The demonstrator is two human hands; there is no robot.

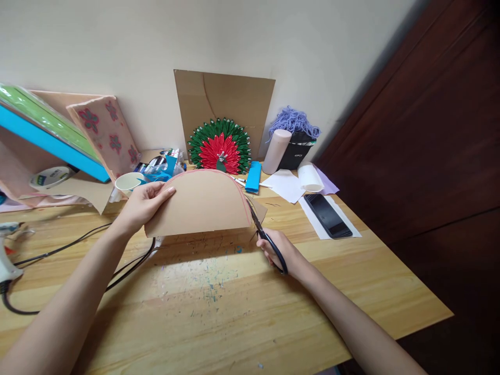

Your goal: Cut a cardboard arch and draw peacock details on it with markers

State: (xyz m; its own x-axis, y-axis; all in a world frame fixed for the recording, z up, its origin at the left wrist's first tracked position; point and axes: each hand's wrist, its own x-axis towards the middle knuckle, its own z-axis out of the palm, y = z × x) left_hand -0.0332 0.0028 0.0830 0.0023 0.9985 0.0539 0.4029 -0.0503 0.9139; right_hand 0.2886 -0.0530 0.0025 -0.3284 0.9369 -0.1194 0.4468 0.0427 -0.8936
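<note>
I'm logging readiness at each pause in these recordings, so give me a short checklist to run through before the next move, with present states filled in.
1. Left hand grips the cardboard piece by its left side, thumb on the near face: ok.
2. Right hand holds the scissors by the handles: ok.
3. Scissor blades are at the cardboard's right edge: ok.
4. Red line along the curved edge is visible: ok.
5. Cardboard is caught between the blades: cannot tell, too small to see.
6. Left hand is away from the blades: ok, it is at the opposite side.
</note>
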